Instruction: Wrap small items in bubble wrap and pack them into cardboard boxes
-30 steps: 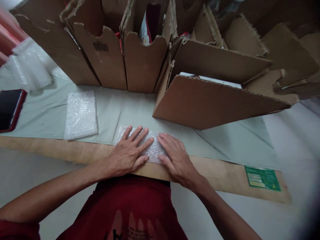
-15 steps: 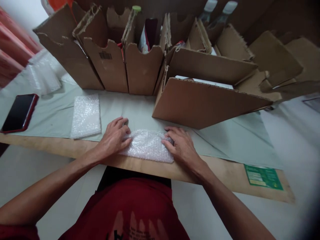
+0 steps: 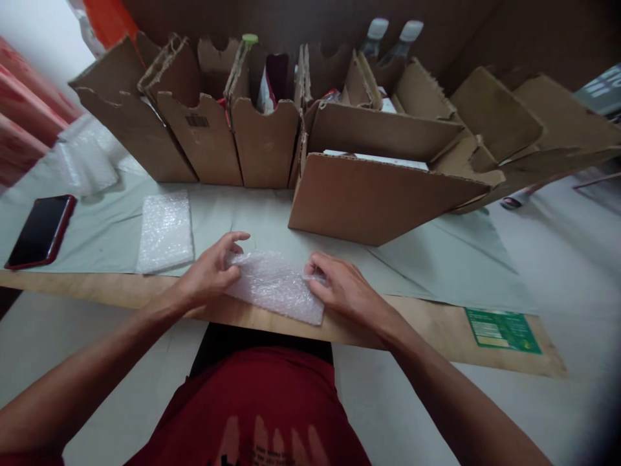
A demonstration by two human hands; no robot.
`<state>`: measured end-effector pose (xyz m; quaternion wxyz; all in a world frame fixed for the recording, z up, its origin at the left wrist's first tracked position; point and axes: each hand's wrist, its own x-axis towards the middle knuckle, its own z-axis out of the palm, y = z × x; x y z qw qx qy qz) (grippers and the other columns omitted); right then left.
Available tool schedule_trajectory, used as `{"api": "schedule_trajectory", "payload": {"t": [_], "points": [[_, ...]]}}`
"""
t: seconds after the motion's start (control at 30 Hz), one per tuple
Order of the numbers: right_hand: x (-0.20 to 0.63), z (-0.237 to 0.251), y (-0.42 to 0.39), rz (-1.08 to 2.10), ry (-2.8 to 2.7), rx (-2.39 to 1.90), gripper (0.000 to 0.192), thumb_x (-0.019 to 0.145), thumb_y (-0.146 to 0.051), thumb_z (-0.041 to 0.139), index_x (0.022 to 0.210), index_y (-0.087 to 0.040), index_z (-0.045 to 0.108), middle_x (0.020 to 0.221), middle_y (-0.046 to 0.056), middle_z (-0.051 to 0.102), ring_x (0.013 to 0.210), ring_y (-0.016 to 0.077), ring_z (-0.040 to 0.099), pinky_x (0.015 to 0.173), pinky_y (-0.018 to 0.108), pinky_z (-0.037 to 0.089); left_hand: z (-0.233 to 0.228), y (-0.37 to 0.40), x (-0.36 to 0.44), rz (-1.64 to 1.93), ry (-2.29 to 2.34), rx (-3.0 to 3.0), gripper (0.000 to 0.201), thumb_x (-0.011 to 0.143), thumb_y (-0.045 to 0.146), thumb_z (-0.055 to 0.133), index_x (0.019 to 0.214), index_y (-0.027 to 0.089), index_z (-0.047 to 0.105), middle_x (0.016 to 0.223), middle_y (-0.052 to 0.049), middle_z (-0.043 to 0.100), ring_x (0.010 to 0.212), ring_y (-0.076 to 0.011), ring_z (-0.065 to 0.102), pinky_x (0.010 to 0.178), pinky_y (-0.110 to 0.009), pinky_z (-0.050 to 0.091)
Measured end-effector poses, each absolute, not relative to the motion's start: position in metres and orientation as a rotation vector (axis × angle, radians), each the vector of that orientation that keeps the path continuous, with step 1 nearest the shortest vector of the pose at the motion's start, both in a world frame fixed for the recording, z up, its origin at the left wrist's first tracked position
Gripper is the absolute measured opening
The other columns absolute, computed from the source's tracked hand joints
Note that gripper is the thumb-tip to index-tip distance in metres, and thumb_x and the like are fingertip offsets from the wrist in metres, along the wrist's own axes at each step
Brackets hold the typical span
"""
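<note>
At the tabletop's near edge, my left hand (image 3: 209, 275) pinched the left end of the bubble-wrap parcel (image 3: 276, 286) while my right hand (image 3: 342, 291) gripped its right end; even tension would probably keep the wrap snug.

Both hands are gripping a bubble-wrap bundle (image 3: 275, 288) at the worktop (image 3: 427, 333) edge: left hand (image 3: 209, 275) pinching one end, right hand (image 3: 345, 292) the other, before cardboard boxes (image 3: 373, 197).

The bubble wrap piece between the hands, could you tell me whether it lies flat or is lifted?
Partly lifted: both hands grip the bubble wrap piece at its ends, raising them.
</note>
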<state>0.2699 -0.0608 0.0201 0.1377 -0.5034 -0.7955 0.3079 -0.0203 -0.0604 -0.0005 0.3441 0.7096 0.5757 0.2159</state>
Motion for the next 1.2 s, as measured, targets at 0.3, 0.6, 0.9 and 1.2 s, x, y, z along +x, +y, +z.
{"api": "schedule_trajectory", "payload": {"t": [0.3,0.6,0.9,1.2], "points": [[0.228,-0.009,-0.105,1.236,-1.924,-1.414,0.077,0.091,-0.025,0.06,0.164,-0.025,0.034,0.077,-0.004,0.065,0.063,0.0145,0.054,0.068,0.03,0.048,0.041,0.035,0.006,0.045,1.262,2.596,0.075,0.079,0.005,0.053,0.151,0.024,0.048,0.135,-0.011,0.066,0.12,-0.0304,0.065,0.098,-0.041,0.052],[0.23,-0.014,-0.089,1.366,-1.957,-1.403,0.035,0.093,-0.028,0.059,0.124,-0.022,0.074,0.106,0.006,0.079,0.08,0.0179,0.066,0.082,0.036,0.053,-0.012,-0.088,-0.037,0.604,1.101,2.571,0.064,0.082,0.004,0.053,0.144,0.019,0.05,0.153,-0.017,0.054,0.15,-0.0342,0.041,0.118,-0.058,0.043],[0.232,-0.015,-0.08,1.946,-1.311,-1.411,0.045,0.086,-0.045,0.071,0.123,-0.019,0.07,0.071,-0.004,0.057,0.054,0.0088,0.053,0.052,0.024,0.044,-0.033,-0.131,-0.018,0.86,1.15,2.653,0.041,0.09,0.007,0.061,0.131,0.013,0.06,0.13,-0.019,0.07,0.134,-0.0335,0.058,0.109,-0.056,0.05],[0.273,-0.002,-0.084,1.485,-1.723,-1.289,0.067,0.088,-0.047,0.076,0.148,-0.028,0.054,0.106,0.005,0.071,0.083,0.0174,0.067,0.08,0.036,0.059,-0.029,-0.124,-0.01,1.084,1.378,2.049,0.014,0.094,0.018,0.064,0.106,0.018,0.071,0.096,-0.008,0.078,0.09,-0.0215,0.074,0.08,-0.037,0.059]]}}
